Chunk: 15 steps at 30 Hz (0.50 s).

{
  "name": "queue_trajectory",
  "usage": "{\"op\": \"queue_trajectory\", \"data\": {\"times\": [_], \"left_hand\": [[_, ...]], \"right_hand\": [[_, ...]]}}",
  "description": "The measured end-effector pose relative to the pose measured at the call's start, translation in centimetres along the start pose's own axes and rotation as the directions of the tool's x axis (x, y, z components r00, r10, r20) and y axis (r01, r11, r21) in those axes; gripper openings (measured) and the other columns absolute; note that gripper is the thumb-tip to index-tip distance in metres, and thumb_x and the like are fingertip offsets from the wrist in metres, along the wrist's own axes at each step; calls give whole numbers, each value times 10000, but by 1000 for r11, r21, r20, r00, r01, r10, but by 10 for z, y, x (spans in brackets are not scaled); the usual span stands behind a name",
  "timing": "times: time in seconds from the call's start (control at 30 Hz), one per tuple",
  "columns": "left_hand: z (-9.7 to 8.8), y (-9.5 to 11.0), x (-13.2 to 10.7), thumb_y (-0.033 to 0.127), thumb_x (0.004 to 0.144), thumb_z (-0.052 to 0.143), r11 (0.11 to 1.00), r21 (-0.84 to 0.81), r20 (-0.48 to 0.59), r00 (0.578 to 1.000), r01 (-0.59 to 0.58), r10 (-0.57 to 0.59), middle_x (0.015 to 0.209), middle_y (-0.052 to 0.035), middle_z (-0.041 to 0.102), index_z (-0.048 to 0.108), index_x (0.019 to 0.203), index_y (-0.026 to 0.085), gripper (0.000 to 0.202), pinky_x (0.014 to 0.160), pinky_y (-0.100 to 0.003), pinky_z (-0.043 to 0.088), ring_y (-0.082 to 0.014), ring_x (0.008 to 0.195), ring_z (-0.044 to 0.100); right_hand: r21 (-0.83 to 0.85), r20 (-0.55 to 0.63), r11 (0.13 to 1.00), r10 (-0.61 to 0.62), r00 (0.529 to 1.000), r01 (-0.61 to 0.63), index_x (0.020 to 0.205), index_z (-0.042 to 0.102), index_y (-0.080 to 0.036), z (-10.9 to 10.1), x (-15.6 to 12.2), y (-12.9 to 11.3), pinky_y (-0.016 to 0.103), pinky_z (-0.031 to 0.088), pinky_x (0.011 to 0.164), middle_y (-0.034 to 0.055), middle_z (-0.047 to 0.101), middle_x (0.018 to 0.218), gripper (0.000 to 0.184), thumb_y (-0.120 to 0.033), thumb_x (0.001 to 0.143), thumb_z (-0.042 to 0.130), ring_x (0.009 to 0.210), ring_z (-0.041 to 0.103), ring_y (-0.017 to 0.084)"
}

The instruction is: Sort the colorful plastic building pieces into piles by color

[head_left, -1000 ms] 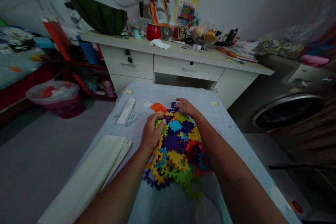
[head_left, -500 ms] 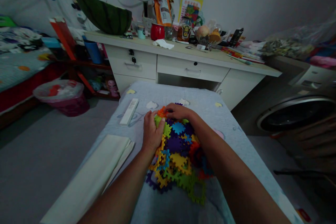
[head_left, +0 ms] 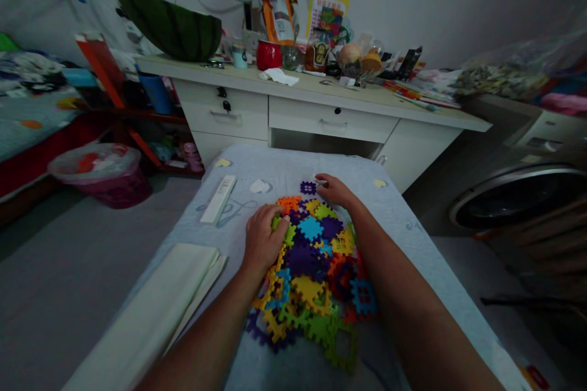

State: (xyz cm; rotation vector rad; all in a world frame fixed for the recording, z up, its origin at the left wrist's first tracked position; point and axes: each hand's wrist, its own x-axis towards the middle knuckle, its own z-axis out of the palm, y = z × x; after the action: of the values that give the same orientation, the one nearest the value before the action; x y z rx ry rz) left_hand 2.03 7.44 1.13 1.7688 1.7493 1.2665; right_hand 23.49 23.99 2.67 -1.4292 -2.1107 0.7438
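A pile of colourful plastic interlocking blocks (head_left: 305,256), with toothed edges in purple, yellow, blue, green, orange and red, lies on the cloth-covered table. At the pile's left edge my left hand (head_left: 265,237) is closed on a lime-green toothed block (head_left: 290,233), thumb on top; its other fingers are partly hidden. My right hand (head_left: 337,189) hovers beyond the pile's far right, fingers apart and nothing visible in them. Just left of its fingertips is a single purple window-shaped block (head_left: 308,187). An orange block (head_left: 289,204) sits at the pile's far end.
Left on the table are a narrow white box (head_left: 219,200) and a folded cream cloth (head_left: 151,311). Beyond stands a white drawer cabinet (head_left: 229,110) bearing a watermelon half (head_left: 172,27), jars and papers. A washing machine (head_left: 518,177) is at right, a pink bin (head_left: 103,174) at left.
My right hand has moved right, away from the orange block and my left hand, uncovering the pile's far end and the purple block. My left hand has shifted slightly nearer, staying at the green block.
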Motion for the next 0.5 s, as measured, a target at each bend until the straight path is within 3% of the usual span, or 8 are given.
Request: {"op": "queue_trajectory", "data": {"times": [0.1,0.27,0.4,0.5], "left_hand": [[0,0,0,344,888,520,1000,-12,1,1000,-2,2,1128,-44,668,653,1030,230,226,1032,-414,415,-233,1135,584],[-1,1,0,331,878,523,1000,-13,4,1000,-2,2,1121,-45,669,655,1010,228,213,1031,-414,418,-233,1131,583],[0,0,0,334,881,519,1000,-9,4,1000,-12,12,1112,-46,670,655,1001,223,212,1024,-406,426,-229,1128,587],[1,-1,0,341,882,521,1000,-10,-7,1000,-14,14,1114,-44,671,661,990,225,212,1032,-411,421,-228,1125,591]], "right_hand": [[-21,32,997,-75,997,76,1283,601,-185,10,2,0,349,475,938,92,669,1196,541,-112,750,651,978,623,186],[-62,-39,988,-142,989,139,1044,674,-176,12,2,2,313,465,849,47,640,1004,401,-128,651,730,885,568,170],[34,-85,997,-63,994,66,770,656,-162,5,-1,6,249,436,698,-11,606,783,124,-141,653,689,698,522,125],[115,-133,993,34,990,-19,753,679,-162,0,-2,11,248,435,673,-11,623,715,68,-162,698,639,650,533,124]]}}
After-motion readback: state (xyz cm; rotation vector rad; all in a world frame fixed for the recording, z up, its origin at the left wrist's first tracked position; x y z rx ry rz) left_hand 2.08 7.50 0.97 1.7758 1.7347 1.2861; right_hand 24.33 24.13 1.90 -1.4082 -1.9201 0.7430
